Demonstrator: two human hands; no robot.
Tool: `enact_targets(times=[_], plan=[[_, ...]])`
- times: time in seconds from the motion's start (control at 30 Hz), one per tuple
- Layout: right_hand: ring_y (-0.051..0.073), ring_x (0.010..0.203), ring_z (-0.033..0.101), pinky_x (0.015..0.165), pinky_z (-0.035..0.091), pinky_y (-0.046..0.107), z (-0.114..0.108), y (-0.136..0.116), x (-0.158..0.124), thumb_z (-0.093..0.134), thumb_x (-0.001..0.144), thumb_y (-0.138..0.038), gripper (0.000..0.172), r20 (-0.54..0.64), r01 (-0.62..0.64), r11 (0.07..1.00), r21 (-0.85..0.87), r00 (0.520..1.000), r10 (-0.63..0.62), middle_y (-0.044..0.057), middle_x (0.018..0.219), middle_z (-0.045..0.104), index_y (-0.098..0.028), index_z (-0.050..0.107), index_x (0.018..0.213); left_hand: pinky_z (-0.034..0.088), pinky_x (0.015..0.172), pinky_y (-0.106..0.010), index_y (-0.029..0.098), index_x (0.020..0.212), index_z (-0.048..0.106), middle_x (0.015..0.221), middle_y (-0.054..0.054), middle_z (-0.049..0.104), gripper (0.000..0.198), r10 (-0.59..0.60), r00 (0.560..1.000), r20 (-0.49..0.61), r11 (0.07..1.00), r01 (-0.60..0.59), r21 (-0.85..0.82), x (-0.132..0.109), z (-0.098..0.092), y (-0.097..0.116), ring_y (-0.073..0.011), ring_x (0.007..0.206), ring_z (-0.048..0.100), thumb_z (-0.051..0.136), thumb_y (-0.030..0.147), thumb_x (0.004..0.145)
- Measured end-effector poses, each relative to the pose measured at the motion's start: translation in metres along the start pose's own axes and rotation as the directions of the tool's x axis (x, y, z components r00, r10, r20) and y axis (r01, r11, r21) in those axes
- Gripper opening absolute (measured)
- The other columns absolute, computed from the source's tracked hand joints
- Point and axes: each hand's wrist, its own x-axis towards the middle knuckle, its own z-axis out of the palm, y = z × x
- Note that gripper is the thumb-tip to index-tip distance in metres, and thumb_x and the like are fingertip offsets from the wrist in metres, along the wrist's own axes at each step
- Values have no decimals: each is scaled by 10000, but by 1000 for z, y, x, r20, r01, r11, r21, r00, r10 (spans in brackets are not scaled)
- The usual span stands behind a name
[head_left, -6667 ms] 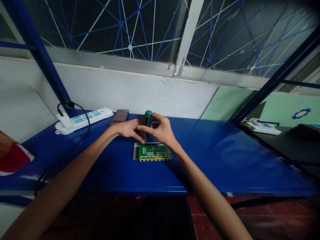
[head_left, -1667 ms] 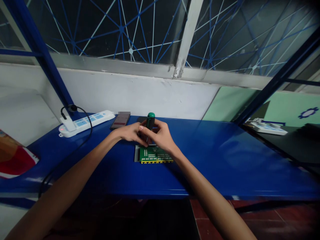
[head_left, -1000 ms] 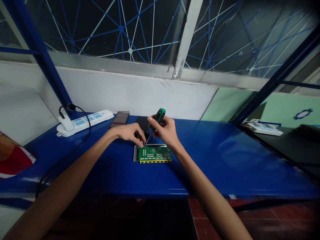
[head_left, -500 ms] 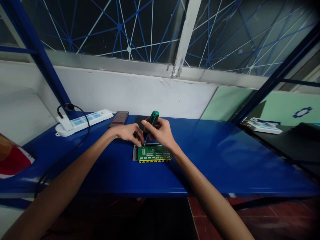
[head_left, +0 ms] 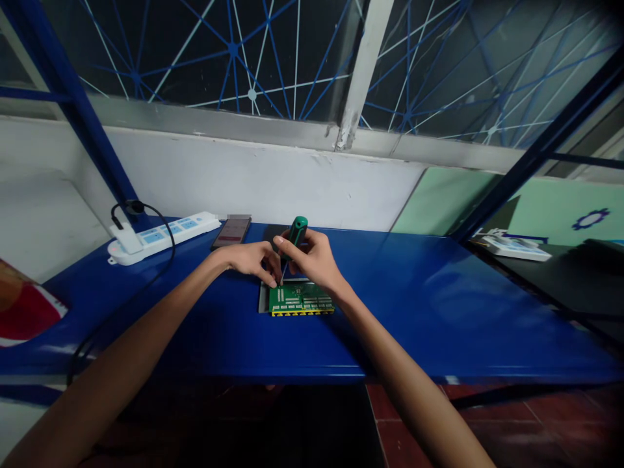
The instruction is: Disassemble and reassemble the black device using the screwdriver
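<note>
A green circuit board (head_left: 302,298) with a yellow strip (head_left: 302,312) along its near edge lies on a grey metal plate (head_left: 263,298) on the blue table. My right hand (head_left: 316,260) is closed around the green and black handle of a screwdriver (head_left: 298,231), which leans slightly. Its thin shaft points down to the board's far left corner. My left hand (head_left: 253,261) is bent over that same corner, thumb and fingertips drawn together by the screwdriver's tip. Whatever the left fingertips pinch is too small to make out.
A white power strip (head_left: 166,238) with a black cable (head_left: 171,260) stands at the back left of the blue table (head_left: 414,312). Next to it lies a phone (head_left: 232,232). Blue frame posts rise on both sides. A red and white object (head_left: 29,309) is at the far left.
The screwdriver's handle has tilted very slightly to the left with my right hand. My left hand and the circuit board stay in the same place.
</note>
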Motion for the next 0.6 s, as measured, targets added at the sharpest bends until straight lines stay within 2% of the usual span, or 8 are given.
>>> enact_targets(times=[0.3, 0.4, 0.53, 0.6], plan=[[120, 555, 543, 530, 413, 272, 2, -2, -2, 598, 837, -473, 321, 90, 72, 994, -84, 994, -64, -5, 704, 614, -189, 622, 983, 472, 755, -290, 156, 869, 734, 871, -70, 726, 218, 68, 998, -13, 991, -69, -114, 2, 3, -8, -205, 842, 651, 751, 324, 731], [129, 595, 539, 545, 416, 279, 4, -1, -2, 623, 820, -463, 324, 100, 82, 990, -112, 992, -71, 2, 737, 620, -194, 628, 1002, 482, 730, -296, 155, 826, 725, 818, -64, 720, 184, 65, 995, -75, 990, -74, -119, 2, 3, -7, -203, 802, 650, 769, 291, 710], [124, 605, 523, 545, 411, 280, 6, 2, -2, 629, 817, -463, 325, 91, 96, 987, -125, 992, -85, 10, 790, 626, -200, 635, 1009, 492, 673, -294, 160, 920, 704, 803, -53, 710, 287, 37, 987, -153, 975, -69, -212, 4, 8, -7, -195, 761, 646, 795, 265, 669], [121, 592, 516, 537, 405, 279, 7, 3, -1, 620, 824, -469, 326, 82, 86, 988, -124, 994, -76, 10, 774, 620, -198, 637, 1003, 499, 668, -299, 150, 880, 701, 790, -54, 708, 287, 23, 986, -164, 968, -63, -245, 5, 10, -8, -195, 745, 649, 814, 266, 644]])
